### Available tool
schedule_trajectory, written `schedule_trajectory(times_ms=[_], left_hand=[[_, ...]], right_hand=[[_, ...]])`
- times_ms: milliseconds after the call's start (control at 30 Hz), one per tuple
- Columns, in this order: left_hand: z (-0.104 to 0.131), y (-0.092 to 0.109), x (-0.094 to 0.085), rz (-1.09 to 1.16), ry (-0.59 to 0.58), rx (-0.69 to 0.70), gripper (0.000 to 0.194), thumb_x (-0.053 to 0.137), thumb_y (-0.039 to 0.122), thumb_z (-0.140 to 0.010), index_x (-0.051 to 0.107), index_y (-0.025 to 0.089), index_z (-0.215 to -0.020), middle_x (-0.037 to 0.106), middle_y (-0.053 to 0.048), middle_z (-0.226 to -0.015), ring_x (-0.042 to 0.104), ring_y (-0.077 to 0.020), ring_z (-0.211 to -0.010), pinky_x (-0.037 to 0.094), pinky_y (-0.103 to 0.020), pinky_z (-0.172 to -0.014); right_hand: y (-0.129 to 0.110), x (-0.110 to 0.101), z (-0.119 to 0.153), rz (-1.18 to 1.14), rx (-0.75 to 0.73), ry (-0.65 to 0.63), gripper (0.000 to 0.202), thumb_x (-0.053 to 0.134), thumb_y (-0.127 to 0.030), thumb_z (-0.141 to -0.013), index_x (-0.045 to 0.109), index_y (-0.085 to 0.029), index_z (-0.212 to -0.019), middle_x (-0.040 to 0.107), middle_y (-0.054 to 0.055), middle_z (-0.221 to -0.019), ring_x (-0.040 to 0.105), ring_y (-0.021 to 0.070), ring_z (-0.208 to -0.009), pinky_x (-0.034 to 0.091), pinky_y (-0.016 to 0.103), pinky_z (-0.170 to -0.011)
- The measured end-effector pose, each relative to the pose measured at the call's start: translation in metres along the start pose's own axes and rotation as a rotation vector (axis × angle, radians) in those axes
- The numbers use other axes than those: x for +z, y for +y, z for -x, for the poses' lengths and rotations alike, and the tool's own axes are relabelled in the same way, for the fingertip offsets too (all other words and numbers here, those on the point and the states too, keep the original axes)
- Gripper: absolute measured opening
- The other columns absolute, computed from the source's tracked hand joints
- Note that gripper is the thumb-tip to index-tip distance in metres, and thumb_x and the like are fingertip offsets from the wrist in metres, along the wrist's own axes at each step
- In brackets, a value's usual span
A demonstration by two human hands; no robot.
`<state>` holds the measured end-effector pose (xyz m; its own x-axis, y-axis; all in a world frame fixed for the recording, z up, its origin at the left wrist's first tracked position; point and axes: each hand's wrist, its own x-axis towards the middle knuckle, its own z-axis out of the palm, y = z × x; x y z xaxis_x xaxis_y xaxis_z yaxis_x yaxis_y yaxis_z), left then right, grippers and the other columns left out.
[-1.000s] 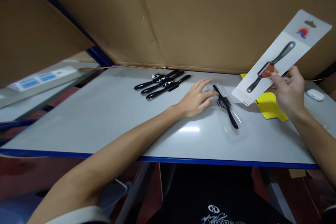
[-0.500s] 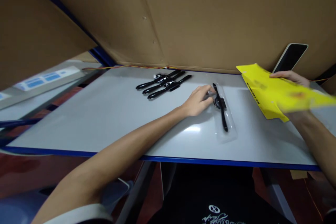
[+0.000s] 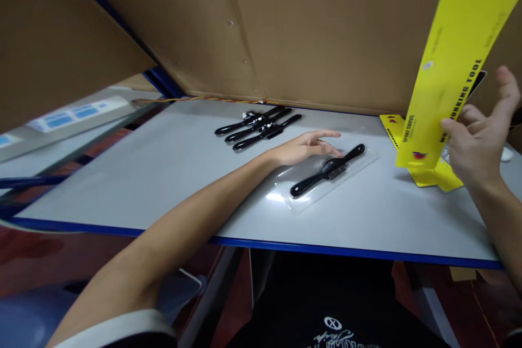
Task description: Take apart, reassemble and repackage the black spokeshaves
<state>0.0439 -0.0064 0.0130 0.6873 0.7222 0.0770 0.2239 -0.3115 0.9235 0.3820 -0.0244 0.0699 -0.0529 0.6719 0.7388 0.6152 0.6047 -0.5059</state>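
Note:
A black spokeshave (image 3: pixel 313 180) lies slantwise in a clear plastic blister (image 3: pixel 302 204) on the grey table. My left hand (image 3: pixel 312 145) rests at the blister's far edge, fingers spread, gripping nothing. On the right, my right hand (image 3: pixel 481 136) holds up a yellow printed card (image 3: pixel 452 65) by its lower part, between thumb and fingers, with one finger sticking up. More yellow card (image 3: pixel 424 175) lies on the table beneath it. Three black spokeshaves (image 3: pixel 255 129) lie side by side at the back, left of my left hand.
A dark phone (image 3: pixel 475 87), mostly hidden by the raised card, leans at the back right. Brown cardboard (image 3: pixel 326 27) walls in the back. A blue edge (image 3: pixel 346 250) runs along the table's front. White boxes (image 3: pixel 81 114) with blue labels stand at the left.
The blister with its spokeshave has turned from nearly upright to slantwise. My left hand has opened. My right hand has lifted one yellow card, leaving the other yellow card on the table.

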Motion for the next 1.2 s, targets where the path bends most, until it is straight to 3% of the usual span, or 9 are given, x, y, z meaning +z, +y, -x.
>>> schedule_trajectory(times_ms=[67,133,233,333,533,700,900,1033,1200], left_hand=[[0.001,0.002,-0.003,-0.02,-0.036,-0.021,0.047,0.05,0.034,-0.098,0.055,0.018,-0.142,0.074,-0.014,-0.125,0.068,-0.0237,-0.122,0.051,-0.043,-0.109],[0.002,0.005,-0.005,-0.085,-0.048,-0.018,0.041,0.049,0.035,-0.099,0.062,0.021,-0.135,0.075,-0.011,-0.124,0.069,-0.0224,-0.121,0.053,-0.041,-0.105],[0.004,0.009,-0.007,-0.172,-0.053,0.009,0.036,0.05,0.035,-0.099,0.067,0.025,-0.128,0.077,-0.009,-0.119,0.072,-0.0206,-0.115,0.057,-0.038,-0.099],[0.005,0.007,-0.008,-0.101,-0.079,-0.003,0.034,0.053,0.035,-0.098,0.068,0.027,-0.127,0.078,-0.008,-0.119,0.072,-0.0207,-0.115,0.055,-0.041,-0.102],[0.006,-0.001,-0.008,0.052,-0.114,-0.046,0.039,0.066,0.038,-0.094,0.066,0.022,-0.129,0.076,-0.013,-0.121,0.072,-0.0229,-0.116,0.053,-0.044,-0.105],[0.006,-0.001,-0.009,0.026,-0.126,-0.02,0.043,0.07,0.036,-0.09,0.065,0.021,-0.13,0.077,-0.014,-0.118,0.072,-0.0236,-0.115,0.055,-0.044,-0.102],[0.007,-0.002,-0.009,0.009,-0.126,-0.014,0.043,0.067,0.037,-0.093,0.064,0.019,-0.132,0.077,-0.016,-0.118,0.072,-0.0244,-0.114,0.057,-0.043,-0.098],[0.008,-0.001,-0.008,-0.001,-0.118,-0.031,0.042,0.067,0.036,-0.093,0.064,0.019,-0.131,0.077,-0.015,-0.116,0.073,-0.0242,-0.111,0.057,-0.044,-0.098],[0.008,0.005,-0.006,-0.019,-0.094,-0.043,0.039,0.067,0.034,-0.091,0.066,0.02,-0.128,0.077,-0.014,-0.117,0.074,-0.0238,-0.11,0.056,-0.043,-0.099]], right_hand=[[0.001,-0.001,0.0,0.003,-0.052,0.075,0.069,0.053,-0.021,-0.08,0.038,-0.033,-0.146,0.048,0.009,-0.156,0.07,0.0246,-0.107,0.056,0.042,-0.082],[0.002,-0.002,0.002,0.138,-0.074,0.089,0.048,0.052,-0.022,-0.081,0.057,-0.027,-0.129,0.07,0.009,-0.125,0.069,0.0272,-0.103,0.053,0.043,-0.082],[0.008,-0.003,0.004,0.463,-0.049,-0.006,0.02,0.049,-0.028,-0.084,0.065,-0.023,-0.093,0.071,0.008,-0.085,0.063,0.0259,-0.08,0.044,0.04,-0.072],[0.017,-0.005,0.003,0.666,-0.031,-0.171,0.034,0.043,-0.039,-0.093,0.053,-0.023,-0.065,0.059,0.007,-0.061,0.05,0.0231,-0.068,0.029,0.038,-0.066],[0.039,-0.009,-0.004,0.813,-0.063,-0.289,0.05,0.039,-0.053,-0.098,0.05,-0.022,-0.061,0.057,0.007,-0.059,0.039,0.021,-0.065,0.016,0.036,-0.065],[0.055,-0.012,-0.006,0.741,-0.137,-0.412,0.049,0.039,-0.056,-0.099,0.055,-0.023,-0.066,0.057,0.007,-0.063,0.043,0.0211,-0.066,0.02,0.036,-0.065],[0.055,-0.008,-0.001,0.647,-0.076,-0.582,0.04,0.043,-0.051,-0.099,0.062,-0.023,-0.077,0.067,0.008,-0.079,0.052,0.0218,-0.072,0.029,0.033,-0.064],[0.052,-0.008,-0.001,0.595,-0.109,-0.55,0.034,0.049,-0.052,-0.095,0.065,-0.023,-0.085,0.071,0.011,-0.09,0.056,0.0251,-0.081,0.037,0.037,-0.071],[0.043,-0.015,-0.004,0.521,-0.293,-0.459,0.027,0.065,-0.049,-0.081,0.061,-0.024,-0.089,0.069,0.01,-0.092,0.055,0.0274,-0.085,0.042,0.041,-0.079]])
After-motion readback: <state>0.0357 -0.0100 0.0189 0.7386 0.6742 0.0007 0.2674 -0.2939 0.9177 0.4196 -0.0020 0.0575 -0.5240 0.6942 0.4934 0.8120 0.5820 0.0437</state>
